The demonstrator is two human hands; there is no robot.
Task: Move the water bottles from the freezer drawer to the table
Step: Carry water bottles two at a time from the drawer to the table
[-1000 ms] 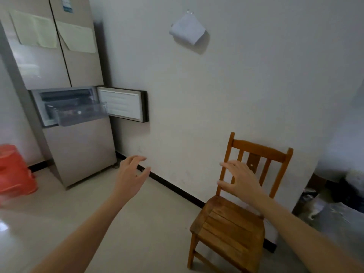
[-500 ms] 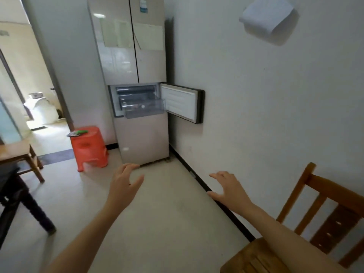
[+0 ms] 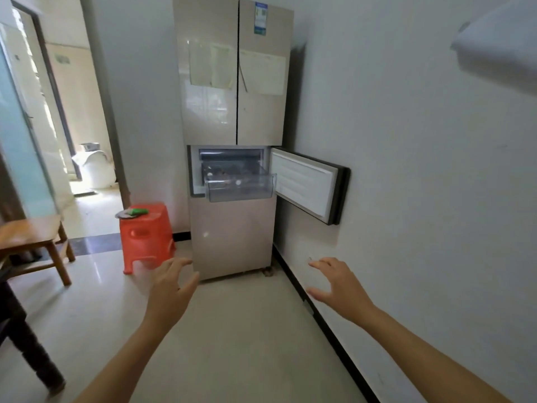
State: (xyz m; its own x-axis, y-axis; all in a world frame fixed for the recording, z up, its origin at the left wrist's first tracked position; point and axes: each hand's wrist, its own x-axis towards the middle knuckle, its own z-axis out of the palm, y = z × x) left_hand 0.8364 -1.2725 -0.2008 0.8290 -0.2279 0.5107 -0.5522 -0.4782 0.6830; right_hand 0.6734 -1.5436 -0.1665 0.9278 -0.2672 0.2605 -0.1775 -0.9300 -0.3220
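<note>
Cream floor tile beneath two bare forearms held out in front. Left hand: empty, fingers loosely spread and slightly bent, thumb apart. Right hand: empty too, palm down, fingers splayed, close to the white wall. Neither touches anything. Ahead, well apart from both hands, tall beige fridge; its middle door swung open to the right, toward the wall. Clear freezer drawer pulled out of that compartment. Water bottles lie inside it, blurred; count not readable. Left of fridge, orange plastic stool with a green item on top. Far left, low wooden table.
</note>
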